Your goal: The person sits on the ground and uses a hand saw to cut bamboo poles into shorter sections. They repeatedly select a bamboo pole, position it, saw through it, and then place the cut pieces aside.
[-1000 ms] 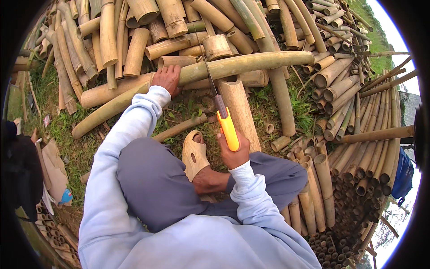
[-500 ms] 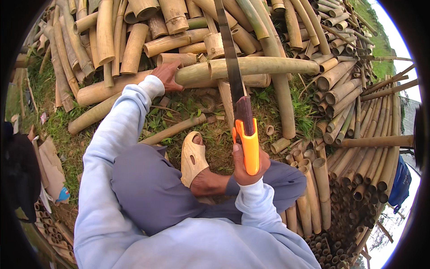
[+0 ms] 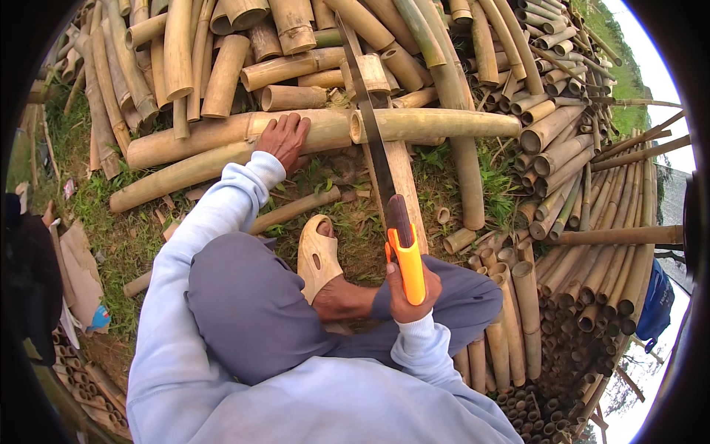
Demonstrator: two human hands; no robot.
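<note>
My right hand (image 3: 411, 296) is wrapped round the orange handle (image 3: 408, 268) of a handsaw, its thumb along the side. The long dark saw blade (image 3: 373, 140) points away from me and slants left, crossing over the bamboo near an open end. Under the blade, a bamboo length (image 3: 444, 123) lies crosswise, its hollow end facing left. My left hand (image 3: 282, 140) lies over the top of a bamboo pole (image 3: 325, 131) just left of the blade, fingers curled over it. The fingertips' far side is partly hidden. A pale split bamboo slat (image 3: 405, 189) runs beneath these lengths.
Cut bamboo tubes (image 3: 225, 74) are heaped ahead, and more bamboo stacks (image 3: 569, 296) rise at the right. A greenish pole (image 3: 177, 177) lies on the grass at left. My sandalled foot (image 3: 322, 259) is below the saw. A blue bag (image 3: 657, 303) hangs at far right.
My left hand has moved from behind the pole onto its top, slightly nearer me. The saw has swung its tip left and drawn slightly toward me. The slat beneath shows more.
</note>
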